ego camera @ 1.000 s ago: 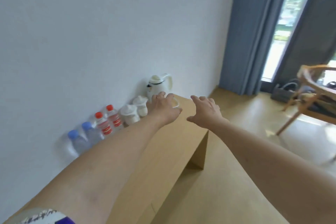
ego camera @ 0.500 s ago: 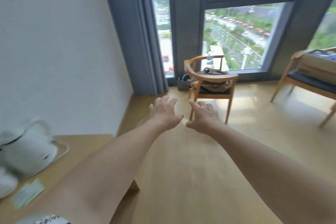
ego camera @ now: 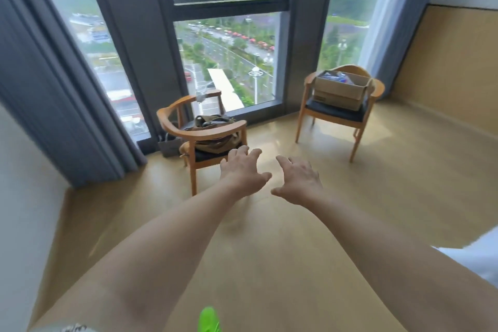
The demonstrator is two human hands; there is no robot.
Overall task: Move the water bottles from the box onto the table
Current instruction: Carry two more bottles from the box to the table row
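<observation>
A brown cardboard box sits on the seat of the right wooden chair by the window. Clear water bottles with blue caps show above its rim. My left hand and my right hand are stretched out in front of me over the floor, side by side, fingers spread and holding nothing. Both hands are far short of the box. The table is out of view.
A second wooden chair with a olive bag on it stands left of centre, a grey bag on the floor beside it. Grey curtains hang at left. Open wooden floor lies between me and the chairs. A green shoe tip shows below.
The view has swung right, away from the table with bottles and white kettle, to the window and both chairs. My hands stay outstretched and empty.
</observation>
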